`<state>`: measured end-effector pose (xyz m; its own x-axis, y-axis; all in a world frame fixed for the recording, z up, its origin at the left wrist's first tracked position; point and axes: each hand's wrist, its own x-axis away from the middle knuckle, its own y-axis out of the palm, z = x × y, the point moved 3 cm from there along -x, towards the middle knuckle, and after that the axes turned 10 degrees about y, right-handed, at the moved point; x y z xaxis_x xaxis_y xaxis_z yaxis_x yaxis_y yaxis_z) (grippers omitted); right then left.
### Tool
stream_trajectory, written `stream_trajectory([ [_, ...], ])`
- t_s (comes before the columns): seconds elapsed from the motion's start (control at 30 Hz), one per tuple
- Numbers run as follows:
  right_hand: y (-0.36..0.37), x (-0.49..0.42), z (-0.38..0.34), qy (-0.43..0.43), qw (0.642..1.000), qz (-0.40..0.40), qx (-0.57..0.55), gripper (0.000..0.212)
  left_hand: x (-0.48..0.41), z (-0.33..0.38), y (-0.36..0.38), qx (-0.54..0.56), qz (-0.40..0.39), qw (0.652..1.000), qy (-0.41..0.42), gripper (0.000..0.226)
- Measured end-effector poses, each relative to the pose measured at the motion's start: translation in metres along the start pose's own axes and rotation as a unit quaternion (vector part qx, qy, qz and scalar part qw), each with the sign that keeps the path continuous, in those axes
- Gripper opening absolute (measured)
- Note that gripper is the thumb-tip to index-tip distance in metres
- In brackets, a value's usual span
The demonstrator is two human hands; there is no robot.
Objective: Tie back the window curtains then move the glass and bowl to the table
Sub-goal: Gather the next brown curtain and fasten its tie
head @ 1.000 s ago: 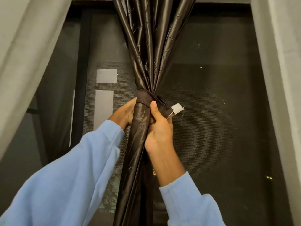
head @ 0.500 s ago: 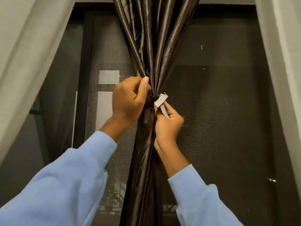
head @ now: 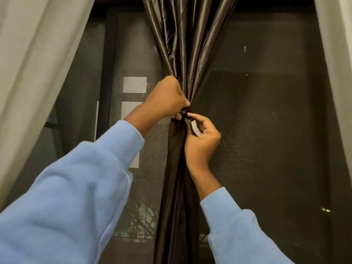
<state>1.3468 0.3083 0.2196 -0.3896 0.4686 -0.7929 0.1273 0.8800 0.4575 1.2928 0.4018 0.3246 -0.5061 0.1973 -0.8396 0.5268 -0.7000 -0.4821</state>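
Since 0.5 s ago: left hand has shifted rt, onto the gather, and closed into a fist there; the white tab has dropped slightly and now lies inside the curl of the right hand.

Dark curtain: hangs at centre of the window, glossy brown, folds drawn in to a narrow waist approx. mid-height, falling straight below. Tie itself mostly hidden by the hands; cannot tell if fastened.

Left hand: fingers curled tight round the dark curtain at the waist, knuckles up. Right hand: just below and touching the left, thumb and forefinger pinched together on the white tab, other fingers curled under it. Both wrists in light-blue sleeves.

Behind: dark mesh window screen, pale patches on it at lt. Pale curtains hang at both edges of view, well apart from the dark one.
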Motion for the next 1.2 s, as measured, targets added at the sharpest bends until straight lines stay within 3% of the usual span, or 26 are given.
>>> stream_trajectory([
  [0.13, -0.004, 0.006, 0.002, -0.076, 0.994, -0.053, 0.066, 0.036, 0.002, -0.009, 0.001, 0.06, 0.045, 0.997, 0.004, 0.013],
  [0.27, -0.006, 0.006, 0.006, -0.145, 0.975, -0.069, 0.152, 0.032, 0.004, -0.02, 0.005, 0.062, 0.074, 0.995, 0.033, 0.009],
  [0.43, -0.006, -0.001, 0.008, -0.125, 0.975, -0.075, 0.17, 0.036, 0.004, -0.023, 0.006, 0.046, 0.061, 0.995, 0.064, 0.012],
  [0.5, -0.006, -0.003, 0.008, -0.11, 0.976, -0.076, 0.173, 0.037, 0.004, -0.02, 0.005, -0.044, 0.053, 0.988, 0.137, 0.016],
  [0.6, -0.007, -0.004, 0.007, -0.092, 0.98, -0.076, 0.161, 0.031, 0.01, -0.009, 0.008, -0.192, 0.045, 0.93, 0.311, 0.023],
  [0.67, -0.007, -0.005, 0.006, -0.089, 0.982, -0.076, 0.147, 0.026, 0.014, -0.006, 0.008, -0.209, 0.039, 0.915, 0.343, 0.03],
  [0.8, -0.006, -0.005, 0.004, -0.103, 0.978, -0.089, 0.161, 0.024, 0.014, -0.01, 0.011, -0.127, -0.019, 0.975, 0.181, 0.019],
  [0.87, -0.004, -0.005, 0.002, -0.11, 0.973, -0.095, 0.178, 0.023, 0.011, -0.009, 0.01, -0.091, -0.001, 0.99, 0.111, 0.023],
  [1.07, -0.002, -0.003, -0.005, -0.148, 0.963, -0.113, 0.192, 0.027, 0.008, -0.015, 0.008, -0.072, 0.069, 0.995, 0.03, 0.017],
  [1.2, -0.002, -0.002, -0.007, -0.17, 0.954, -0.128, 0.209, 0.03, 0.004, -0.015, 0.001, -0.141, 0.052, 0.989, -0.008, 0.035],
])
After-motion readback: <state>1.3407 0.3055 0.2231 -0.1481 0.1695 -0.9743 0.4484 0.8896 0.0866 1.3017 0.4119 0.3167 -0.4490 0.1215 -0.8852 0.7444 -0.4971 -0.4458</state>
